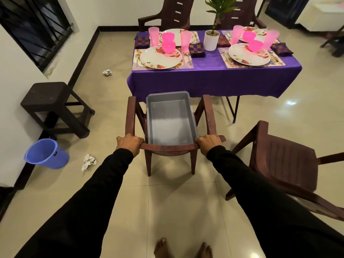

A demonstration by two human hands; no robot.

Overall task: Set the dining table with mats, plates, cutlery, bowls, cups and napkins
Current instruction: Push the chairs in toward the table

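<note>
A table under a purple cloth [214, 77] carries several place settings: floral mats, white floral plates [161, 57] [249, 54], pink bowls [168, 47], pale pink cups [154, 35], cutlery and checked napkins [197, 49]. In front of the table stands a brown plastic chair [169, 148] with an empty grey tub [171, 118] on its seat. My left hand [129, 144] grips the left end of the chair's top rail. At the rail's right end, my right hand [209, 143] holds on the same way.
A white pot with a green plant [211, 40] stands mid-table. A second brown chair [284, 164] is at the right and two more behind the table. A dark stool [54, 107], a blue bucket [46, 153] and crumpled paper [89, 162] lie at the left.
</note>
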